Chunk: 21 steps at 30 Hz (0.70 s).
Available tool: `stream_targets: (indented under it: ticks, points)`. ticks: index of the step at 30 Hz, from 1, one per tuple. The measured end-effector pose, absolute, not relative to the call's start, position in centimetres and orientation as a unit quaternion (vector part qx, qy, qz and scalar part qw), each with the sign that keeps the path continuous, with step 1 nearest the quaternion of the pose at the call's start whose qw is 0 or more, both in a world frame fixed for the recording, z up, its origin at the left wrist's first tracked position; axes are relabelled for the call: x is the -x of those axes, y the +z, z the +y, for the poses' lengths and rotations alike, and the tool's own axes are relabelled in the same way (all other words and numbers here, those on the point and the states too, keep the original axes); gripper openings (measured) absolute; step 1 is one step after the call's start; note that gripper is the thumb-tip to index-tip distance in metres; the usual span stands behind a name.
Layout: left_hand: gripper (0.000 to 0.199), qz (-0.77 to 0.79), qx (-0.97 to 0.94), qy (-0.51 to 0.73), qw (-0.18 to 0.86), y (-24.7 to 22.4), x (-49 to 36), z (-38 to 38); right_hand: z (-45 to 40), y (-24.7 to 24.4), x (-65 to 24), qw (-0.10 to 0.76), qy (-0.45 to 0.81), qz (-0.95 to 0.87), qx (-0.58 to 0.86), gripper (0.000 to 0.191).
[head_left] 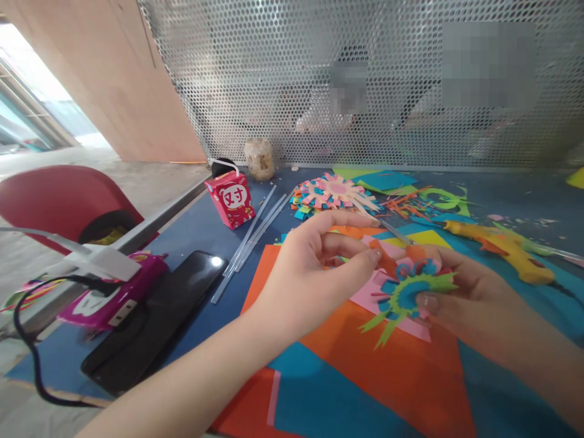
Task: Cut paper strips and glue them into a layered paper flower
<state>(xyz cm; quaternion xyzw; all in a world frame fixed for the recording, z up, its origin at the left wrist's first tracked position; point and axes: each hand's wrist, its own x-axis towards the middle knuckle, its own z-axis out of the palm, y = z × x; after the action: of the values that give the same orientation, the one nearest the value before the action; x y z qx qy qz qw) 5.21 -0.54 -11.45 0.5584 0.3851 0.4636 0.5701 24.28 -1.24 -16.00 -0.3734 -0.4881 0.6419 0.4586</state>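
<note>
Blue-green paper flower (405, 296) hides some right fingers (431, 302) grasping it; left fingers (358, 269) near orange strip (387, 260), grip unclear.

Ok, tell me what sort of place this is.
Probably a craft worktable: a hot glue gun, glue sticks and a pile of cut-paper flowers lie on it.

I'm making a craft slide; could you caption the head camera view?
Right hand holding a fringed paper flower, left hand beside it, over orange paper, a yellow glue gun nearby.
</note>
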Motion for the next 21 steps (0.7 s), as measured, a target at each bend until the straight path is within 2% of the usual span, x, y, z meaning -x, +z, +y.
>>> stream_targets:
  ticks: [4, 7, 9, 12, 15, 18, 21]
  points:
    - [0.022, 0.383, -0.550, 0.475, 0.571, -11.3, -5.2, -0.6, -1.3, -16.2, -24.4, 0.464, 0.619, -0.498, 0.392, 0.029]
    - [0.022, 0.378, -0.524, 0.491, 0.585, -11.6, -5.1, -0.2, -1.2, -16.1, -24.5, 0.452, 0.546, -0.576, 0.408, 0.027]
    - [0.027, 0.400, -0.514, 0.470, 0.595, -12.2, -5.0, 0.3, -1.2, -15.8, -24.6, 0.465, 0.426, -0.666, 0.398, 0.021]
    - [0.040, 0.460, -0.514, 0.392, 0.609, -13.0, -4.8, 0.9, -1.0, -15.4, -25.2, 0.475, 0.128, -0.797, 0.350, 0.018]
    - [0.037, 0.457, -0.525, 0.332, 0.637, -13.1, -4.7, 0.9, -1.1, -15.2, -26.4, 0.394, -0.113, -0.869, 0.276, 0.024]
    - [0.033, 0.395, -0.524, 0.304, 0.690, -12.8, -4.8, 0.4, -1.5, -15.3, -27.2, 0.341, -0.179, -0.896, 0.222, 0.023]
    - [0.037, 0.347, -0.510, 0.297, 0.729, -12.7, -4.9, 0.1, -1.8, -15.4, -27.1, 0.332, -0.212, -0.902, 0.178, 0.021]
